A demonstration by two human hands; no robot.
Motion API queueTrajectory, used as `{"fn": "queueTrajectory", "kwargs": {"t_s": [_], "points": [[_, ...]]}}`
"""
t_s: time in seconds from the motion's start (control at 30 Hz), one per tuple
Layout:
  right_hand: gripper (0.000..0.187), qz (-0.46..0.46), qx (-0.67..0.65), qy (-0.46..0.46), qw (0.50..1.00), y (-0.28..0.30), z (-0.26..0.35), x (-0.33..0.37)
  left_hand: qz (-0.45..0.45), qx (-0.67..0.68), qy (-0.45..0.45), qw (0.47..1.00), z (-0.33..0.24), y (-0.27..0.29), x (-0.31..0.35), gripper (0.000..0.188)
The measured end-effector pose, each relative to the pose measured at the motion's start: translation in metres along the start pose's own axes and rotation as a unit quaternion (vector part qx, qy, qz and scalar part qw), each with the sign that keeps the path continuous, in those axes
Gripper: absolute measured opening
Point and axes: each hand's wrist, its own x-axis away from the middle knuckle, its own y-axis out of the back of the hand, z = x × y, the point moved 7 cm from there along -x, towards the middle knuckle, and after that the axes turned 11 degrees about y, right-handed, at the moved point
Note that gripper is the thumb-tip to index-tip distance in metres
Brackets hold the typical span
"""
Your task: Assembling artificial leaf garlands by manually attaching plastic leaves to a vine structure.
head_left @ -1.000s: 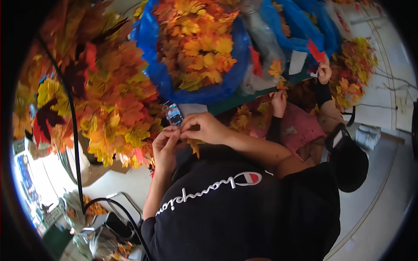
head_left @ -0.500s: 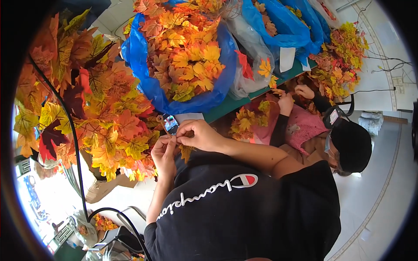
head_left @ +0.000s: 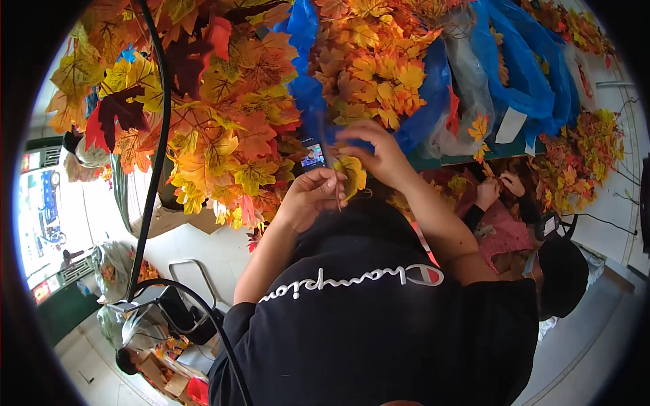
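My left hand [head_left: 313,197] is closed in a pinch on a thin brown artificial leaf stem [head_left: 338,193], held upright in front of my chest. A yellow-green artificial leaf [head_left: 353,177] hangs from this stem, between the two hands. Just above and to the right of it is my right hand [head_left: 382,154], its index finger and thumb apart and slightly smeared by motion. Behind the hands, a phone with a lit screen [head_left: 313,155] lies by the table edge.
A large bunch of autumn leaves [head_left: 230,145] fills the left. Ahead sits a blue plastic bag [head_left: 433,101] of orange leaves, with other bags [head_left: 525,88] beyond. A black cable [head_left: 164,122] runs down the left. At right, a co-worker in a black cap [head_left: 565,274] handles leaves.
The view has swung left, so the scene sits further right. My hands, close together before, are now apart: the right has lifted off, and the stem and leaf stand higher between them.
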Motion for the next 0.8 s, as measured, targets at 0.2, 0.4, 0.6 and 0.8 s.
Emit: {"fn": "queueTrajectory", "kwargs": {"t_s": [0.2,0.4,0.6,0.8], "points": [[0.011,0.026,0.037,0.000,0.999,-0.003,0.054,0.017,-0.179,-0.079,-0.140,0.971,-0.014,0.016,0.007,0.022],[0.019,0.018,-0.044,-0.095,0.994,-0.040,-0.004,0.043,-0.267,-0.256,-0.189,0.910,-0.020,0.010,0.016,0.016],[0.020,-0.008,-0.097,-0.024,0.995,-0.045,-0.006,0.037,-0.260,-0.283,-0.227,0.895,-0.022,0.008,0.022,0.031],[0.031,-0.059,-0.195,-0.136,0.970,-0.042,-0.020,0.039,-0.266,-0.148,-0.176,0.936,-0.019,0.008,0.015,0.019]]}}
